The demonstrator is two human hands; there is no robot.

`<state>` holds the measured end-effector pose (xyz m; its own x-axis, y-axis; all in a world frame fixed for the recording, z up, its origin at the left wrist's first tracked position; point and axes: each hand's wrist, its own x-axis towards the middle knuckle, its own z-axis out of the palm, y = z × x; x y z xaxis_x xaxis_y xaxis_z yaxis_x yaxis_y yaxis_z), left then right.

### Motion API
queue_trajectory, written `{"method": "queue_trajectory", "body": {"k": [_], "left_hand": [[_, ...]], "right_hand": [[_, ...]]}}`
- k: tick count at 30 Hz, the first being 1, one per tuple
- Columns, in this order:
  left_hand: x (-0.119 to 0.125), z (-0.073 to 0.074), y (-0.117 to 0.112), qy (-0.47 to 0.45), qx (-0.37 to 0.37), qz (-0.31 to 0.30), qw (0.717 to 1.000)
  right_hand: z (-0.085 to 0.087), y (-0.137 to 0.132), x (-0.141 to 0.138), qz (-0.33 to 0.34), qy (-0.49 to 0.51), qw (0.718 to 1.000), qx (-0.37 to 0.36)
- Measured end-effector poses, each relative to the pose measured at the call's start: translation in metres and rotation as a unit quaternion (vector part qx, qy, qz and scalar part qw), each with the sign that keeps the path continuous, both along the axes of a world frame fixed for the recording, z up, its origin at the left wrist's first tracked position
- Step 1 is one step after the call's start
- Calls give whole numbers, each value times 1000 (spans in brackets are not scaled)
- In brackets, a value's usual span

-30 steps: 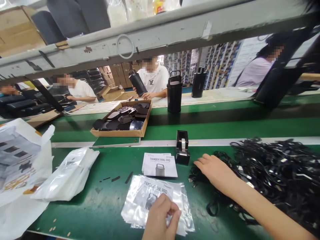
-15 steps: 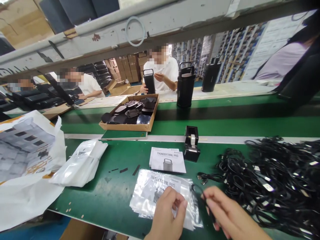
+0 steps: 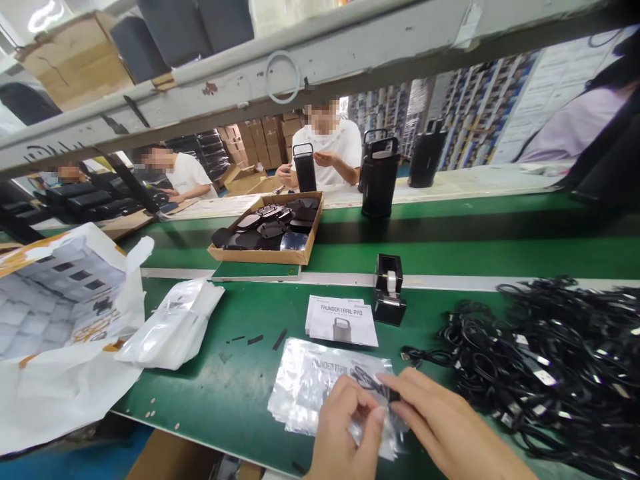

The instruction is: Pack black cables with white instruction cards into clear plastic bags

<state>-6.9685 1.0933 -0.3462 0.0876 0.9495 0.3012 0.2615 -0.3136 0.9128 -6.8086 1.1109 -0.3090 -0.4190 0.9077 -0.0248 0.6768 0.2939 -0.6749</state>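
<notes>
A: Cable (image 3: 367, 379), looks and spot?
B: Black, thin, bunched in loops. At the right part of the clear bags (image 3: 295, 390), nearer the person than the booklets (image 3: 341, 321). Top bag shows THUNDER TRAIL print through shiny, wrinkled plastic.
A: Hands?
B: Right hand (image 3: 443, 417) comes in from the right, fingers pointing left, cable at fingertips. Left hand (image 3: 345, 427): fingers curled, thumb and index pinching bag plastic.

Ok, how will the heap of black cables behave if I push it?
The heap of black cables will probably flex and shift, being thin, curved loops. Overlapping loops may snag and drag neighbours. Rolling seems unlikely: it lies spread out.
</notes>
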Motion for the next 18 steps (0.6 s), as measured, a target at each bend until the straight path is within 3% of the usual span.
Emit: {"method": "queue_trajectory", "body": {"k": [4,9,12,15,18], "left_hand": [[-3,20,8,-15,11,9,1000],[-19,55,27,-105,-38,45,993],[-31,72,33,-158,-43,74,984],[-46,79,36,-163,-18,96,982],[-58,74,40,-191,-2,91,977]], "right_hand": [[17,13,-19,-36,9,999,-34],[64,28,-34,59,43,997,-28],[91,40,-42,99,-8,995,5],[115,52,-48,108,-86,990,38],[138,58,-49,126,-86,987,47]]}}
